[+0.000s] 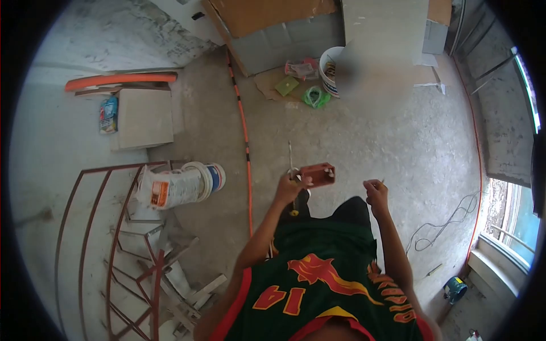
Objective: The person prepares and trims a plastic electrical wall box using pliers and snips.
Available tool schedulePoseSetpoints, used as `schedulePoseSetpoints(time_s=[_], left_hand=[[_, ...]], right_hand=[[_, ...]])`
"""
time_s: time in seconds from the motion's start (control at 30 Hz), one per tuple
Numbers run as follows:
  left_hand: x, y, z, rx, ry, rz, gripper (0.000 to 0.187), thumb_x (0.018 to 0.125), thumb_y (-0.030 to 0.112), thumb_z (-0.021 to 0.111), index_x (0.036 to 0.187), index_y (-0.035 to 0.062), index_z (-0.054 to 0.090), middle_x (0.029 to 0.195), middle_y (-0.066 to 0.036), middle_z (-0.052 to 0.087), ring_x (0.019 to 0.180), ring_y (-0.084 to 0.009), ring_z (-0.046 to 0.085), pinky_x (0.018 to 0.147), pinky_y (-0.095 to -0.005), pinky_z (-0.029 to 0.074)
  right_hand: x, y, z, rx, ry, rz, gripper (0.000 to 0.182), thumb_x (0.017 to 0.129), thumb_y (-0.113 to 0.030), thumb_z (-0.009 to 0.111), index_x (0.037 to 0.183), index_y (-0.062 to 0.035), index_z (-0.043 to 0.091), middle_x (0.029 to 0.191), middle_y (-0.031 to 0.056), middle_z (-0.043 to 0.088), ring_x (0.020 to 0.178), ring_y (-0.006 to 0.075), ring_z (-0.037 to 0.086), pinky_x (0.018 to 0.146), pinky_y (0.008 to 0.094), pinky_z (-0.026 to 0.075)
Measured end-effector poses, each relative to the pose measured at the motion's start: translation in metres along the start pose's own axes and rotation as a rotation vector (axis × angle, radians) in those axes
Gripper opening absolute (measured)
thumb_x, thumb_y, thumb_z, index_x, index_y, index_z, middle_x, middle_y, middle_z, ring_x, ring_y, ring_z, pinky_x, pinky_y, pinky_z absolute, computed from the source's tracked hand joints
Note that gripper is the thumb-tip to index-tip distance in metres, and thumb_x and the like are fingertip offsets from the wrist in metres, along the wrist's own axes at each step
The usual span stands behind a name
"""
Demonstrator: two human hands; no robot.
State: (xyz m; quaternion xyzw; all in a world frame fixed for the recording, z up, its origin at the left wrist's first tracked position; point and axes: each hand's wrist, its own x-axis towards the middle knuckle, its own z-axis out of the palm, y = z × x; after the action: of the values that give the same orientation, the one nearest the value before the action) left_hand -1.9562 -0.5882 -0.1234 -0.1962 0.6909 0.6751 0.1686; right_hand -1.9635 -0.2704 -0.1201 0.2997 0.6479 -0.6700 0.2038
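Note:
My left hand (pixel 289 187) is closed around a reddish-brown rectangular electrical box (pixel 318 175), whose open side shows small pale bits inside. A thin tool that looks like a screwdriver (pixel 290 152) also runs through that hand, its shaft pointing away from me. Something yellow shows below the same hand, near my leg. My right hand (pixel 376 196) is held to the right of the box, apart from it, with its fingers pinched together. A tiny thin thing may stick out at its fingertips, too small to name.
An orange-and-black striped pipe (pixel 245 136) runs along the floor to my left. Nearby lie a bucket (pixel 209 177) and brown metal frames (pixel 108 227). Ahead are a white bucket (pixel 329 62) and a green plastic bag (pixel 316 97). A loose cable (pixel 441 224) lies at right.

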Motion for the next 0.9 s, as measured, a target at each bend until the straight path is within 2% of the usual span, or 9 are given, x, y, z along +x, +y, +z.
schedulePoseSetpoints(time_s=[0.03,0.2,0.33,0.4,0.5,0.6,0.67,0.8,0.9], left_hand=[[0.033,0.026,-0.025,0.116,-0.021,-0.020,0.045,0.081,0.035,0.081,0.103,-0.0027,0.069,0.086,-0.008,0.071,0.083,-0.0142,0.071,0.070,-0.0285,0.054],[0.222,0.042,-0.123,0.432,0.078,-0.002,0.049,0.077,0.043,0.082,0.100,0.0006,0.073,0.076,-0.004,0.070,0.070,-0.0111,0.065,0.064,-0.0278,0.051],[0.372,0.001,-0.180,0.570,0.046,-0.026,0.051,0.076,0.045,0.082,0.097,-0.0006,0.073,0.078,-0.005,0.069,0.072,-0.0133,0.065,0.066,-0.0301,0.050],[0.449,-0.014,-0.188,0.571,0.047,-0.087,0.052,0.076,0.045,0.082,0.099,-0.0013,0.072,0.080,-0.006,0.069,0.074,-0.0141,0.065,0.068,-0.0307,0.051],[0.548,-0.106,-0.201,0.519,-0.051,-0.143,0.054,0.077,0.046,0.081,0.099,-0.0021,0.072,0.082,-0.007,0.070,0.075,-0.0148,0.065,0.069,-0.0308,0.051],[0.649,-0.185,-0.201,0.478,-0.122,-0.138,0.051,0.078,0.044,0.081,0.096,-0.0025,0.071,0.083,-0.008,0.071,0.075,-0.0148,0.065,0.069,-0.0316,0.051],[0.721,-0.255,-0.195,0.440,-0.225,-0.195,0.050,0.078,0.042,0.082,0.096,-0.0028,0.071,0.085,-0.009,0.071,0.075,-0.0149,0.066,0.069,-0.0319,0.051],[0.783,-0.319,-0.193,0.547,-0.249,0.011,0.045,0.078,0.038,0.081,0.098,-0.0011,0.070,0.086,-0.011,0.072,0.075,-0.0152,0.066,0.070,-0.0323,0.051],[0.799,-0.358,-0.186,0.499,-0.288,0.002,0.051,0.083,0.044,0.079,0.105,-0.0007,0.068,0.093,-0.009,0.071,0.085,-0.0166,0.066,0.080,-0.0318,0.051]], right_hand=[[0.013,-0.004,0.007,0.023,0.010,0.034,0.010,0.090,-0.016,0.069,0.088,-0.0083,0.063,0.062,-0.0067,0.044,0.047,0.0023,0.034,0.041,0.0217,0.023],[0.115,-0.029,0.063,0.161,-0.017,0.147,0.011,0.093,-0.014,0.063,0.084,-0.0098,0.060,0.059,-0.0066,0.040,0.045,0.0028,0.032,0.041,0.0217,0.022],[0.276,-0.022,0.142,0.117,-0.204,0.089,0.012,0.093,-0.013,0.059,0.085,-0.0061,0.063,0.061,-0.0054,0.046,0.047,0.0025,0.034,0.042,0.0222,0.024],[0.388,0.005,0.185,-0.092,-0.257,0.001,0.021,0.096,-0.018,0.052,0.083,-0.0046,0.064,0.063,-0.0016,0.051,0.052,0.0067,0.042,0.047,0.0262,0.032],[0.539,0.057,0.247,-0.264,-0.228,-0.148,0.029,0.096,-0.020,0.050,0.079,-0.0008,0.062,0.065,0.0029,0.055,0.060,0.0130,0.051,0.056,0.0302,0.041],[0.680,0.104,0.309,-0.245,-0.230,-0.099,0.034,0.094,-0.024,0.049,0.076,0.0016,0.061,0.064,0.0061,0.054,0.061,0.0151,0.052,0.059,0.0330,0.042],[0.798,0.151,0.341,-0.443,-0.259,-0.249,0.039,0.095,-0.030,0.048,0.076,0.0014,0.061,0.064,0.0077,0.055,0.062,0.0176,0.054,0.061,0.0362,0.043],[0.889,0.166,0.379,-0.472,-0.305,-0.226,0.044,0.097,-0.034,0.048,0.078,0.0024,0.062,0.067,0.0099,0.060,0.064,0.0205,0.058,0.064,0.0397,0.045],[0.917,0.178,0.384,-0.486,-0.324,-0.225,0.045,0.098,-0.035,0.047,0.081,0.0033,0.062,0.068,0.0104,0.062,0.065,0.0207,0.061,0.066,0.0407,0.047]])
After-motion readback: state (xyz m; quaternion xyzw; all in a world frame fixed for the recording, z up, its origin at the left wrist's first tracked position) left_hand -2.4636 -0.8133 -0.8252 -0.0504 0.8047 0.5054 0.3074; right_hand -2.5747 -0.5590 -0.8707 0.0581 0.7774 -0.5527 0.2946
